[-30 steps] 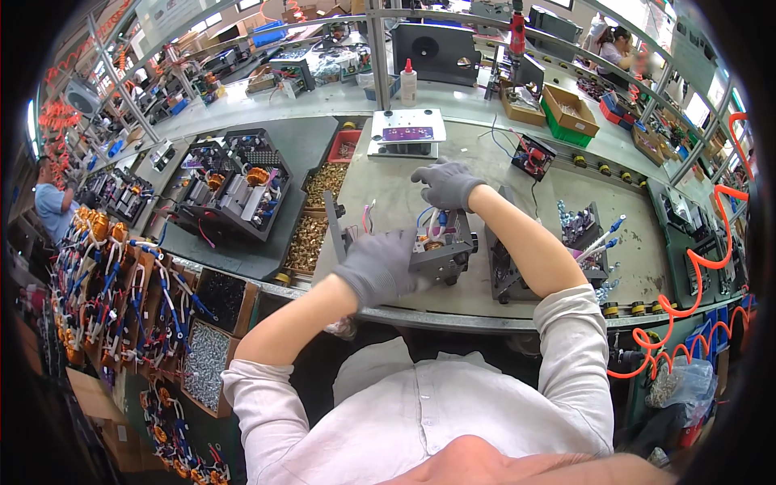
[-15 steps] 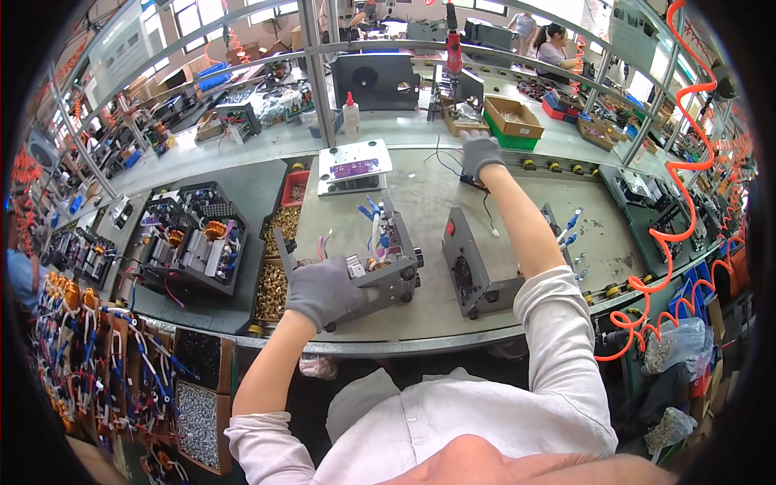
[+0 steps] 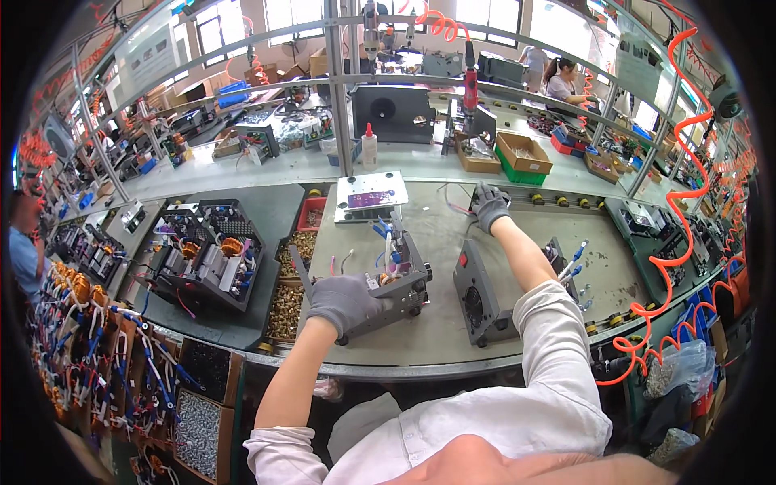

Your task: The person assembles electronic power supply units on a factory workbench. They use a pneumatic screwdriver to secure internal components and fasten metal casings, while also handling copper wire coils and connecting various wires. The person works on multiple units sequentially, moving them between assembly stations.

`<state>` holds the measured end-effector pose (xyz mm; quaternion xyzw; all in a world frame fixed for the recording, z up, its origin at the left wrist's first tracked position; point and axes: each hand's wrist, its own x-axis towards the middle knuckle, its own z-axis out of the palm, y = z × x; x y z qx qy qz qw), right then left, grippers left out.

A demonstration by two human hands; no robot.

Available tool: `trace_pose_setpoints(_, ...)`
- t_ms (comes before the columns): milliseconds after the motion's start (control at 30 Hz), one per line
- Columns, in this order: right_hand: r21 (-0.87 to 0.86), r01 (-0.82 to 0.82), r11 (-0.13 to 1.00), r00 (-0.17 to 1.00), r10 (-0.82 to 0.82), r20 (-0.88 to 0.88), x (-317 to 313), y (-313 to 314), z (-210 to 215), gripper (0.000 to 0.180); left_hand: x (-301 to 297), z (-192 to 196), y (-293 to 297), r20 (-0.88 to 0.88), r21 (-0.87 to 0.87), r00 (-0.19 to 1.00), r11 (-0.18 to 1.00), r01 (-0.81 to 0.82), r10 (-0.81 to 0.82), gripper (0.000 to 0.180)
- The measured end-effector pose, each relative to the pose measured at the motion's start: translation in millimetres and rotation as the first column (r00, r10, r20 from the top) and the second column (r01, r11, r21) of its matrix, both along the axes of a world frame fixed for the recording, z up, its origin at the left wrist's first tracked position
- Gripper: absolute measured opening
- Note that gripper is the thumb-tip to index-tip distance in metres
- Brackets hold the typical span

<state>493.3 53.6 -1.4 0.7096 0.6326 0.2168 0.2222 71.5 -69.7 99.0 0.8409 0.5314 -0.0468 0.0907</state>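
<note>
My left hand (image 3: 346, 302), in a grey glove, grips the near left part of a dark metal chassis (image 3: 396, 295). Blue-white cables (image 3: 386, 236) stand up out of that chassis. Farther off to the right, my gloved right hand (image 3: 491, 207) has its fingers curled over a small dark part with thin wires (image 3: 455, 199); the glove covers most of it. Between my arms a second dark chassis (image 3: 478, 303) stands upright, showing a red switch and a round fan grille. Behind the left chassis sits a white metal plate with a purple circuit board (image 3: 373, 199).
Brass fittings (image 3: 288, 307) fill trays left of the mat, beside a larger assembly with copper coils (image 3: 210, 250). A red electric screwdriver (image 3: 470, 89) hangs overhead. A glue bottle (image 3: 369, 147) and a cardboard box (image 3: 522, 153) stand behind. An orange coiled hose (image 3: 675, 210) hangs at right.
My head view has shifted, so the bench sits lower in the picture. My right hand has come down onto the dark wired part. My left hand stays on the chassis.
</note>
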Motion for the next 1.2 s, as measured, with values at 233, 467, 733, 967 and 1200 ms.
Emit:
trace_pose_setpoints(233,0.512,0.104,0.852,0.836,0.204,-0.509,-11.2,-4.2,56.7,0.037,-5.7,-0.1,1.5,0.030,0.012,1.000,1.000,0.000,0.000,0.066)
trace_pose_setpoints(467,0.339,0.657,0.674,-0.576,0.738,-0.351,-21.3,-46.4,136.6,0.024,-4.2,-20.7,3.4,0.252,0.270,0.954,0.959,0.091,-0.162,0.063)
trace_pose_setpoints(733,0.394,0.578,0.714,-0.771,0.636,-0.022,-142.3,-145.7,224.4,0.033,66.2,-6.4,6.3,0.708,-0.240,-0.203,0.502,0.831,0.676,0.053)
trace_pose_setpoints(967,0.591,0.581,0.560,-0.659,0.750,-0.062,-76.8,-182.5,187.9,0.032,95.2,31.2,-47.5,0.588,-0.151,-0.393,0.573,0.806,0.707,0.040)
trace_pose_setpoints(1200,-0.062,0.424,0.904,-0.900,0.412,-0.143,-110.0,-206.6,99.5,0.030,127.1,11.5,-39.6,0.438,-0.149,-0.257,0.352,0.924,0.861,0.040)
